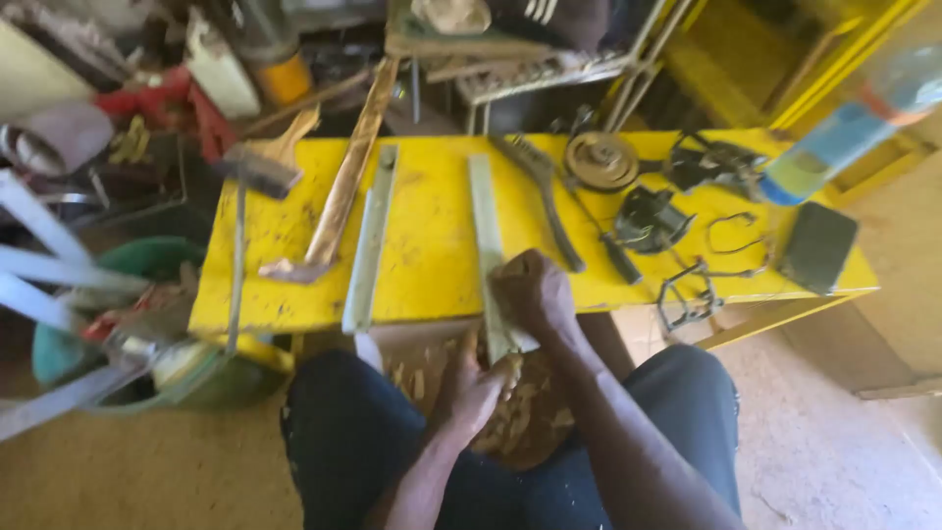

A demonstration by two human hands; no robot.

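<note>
**Strip pinned at bench edge, both hands low centre**

Pale strip [488, 245] laid lengthwise across yellow bench [432, 265], near end jutting past the front edge toward the lap at lower centre. Clamped there by right hand [535, 292], fingers curled over the strip's near end, pressing down so the bench takes the load. Held from beneath by left hand [476, 388], closed around the overhanging end or something just under it (grip partly hidden, exact hold unclear). Wood chips [520, 417] heaped on the lap directly below, just where anything shaved off the overhang would drop.

Second strip [370, 240] lying parallel, left of centre, apart from the first, within easy reach. Brown curved slat [339, 191] angled from top centre down to the bench's left part. Brush [267, 162] resting at the upper-left corner of the bench, handle pointing away.

Right of centre: long dark tool [549, 201] lying diagonally, round pulley-like disc [601, 160] beyond it, tangle of dark metal clamps [687, 226] spread toward the right end, all kept off the working edge.

Packages: clear bottle [849, 128] at upper right, tilted, blue band around its middle, orange ring nearer the neck, print too blurred to tell. Dark flat rectangular block [816, 245] just below, at the bench's right corner. Yellow-based can [280, 69] at upper left among clutter. Green tub [157, 265] at left edge, stuffed with scraps.
</note>
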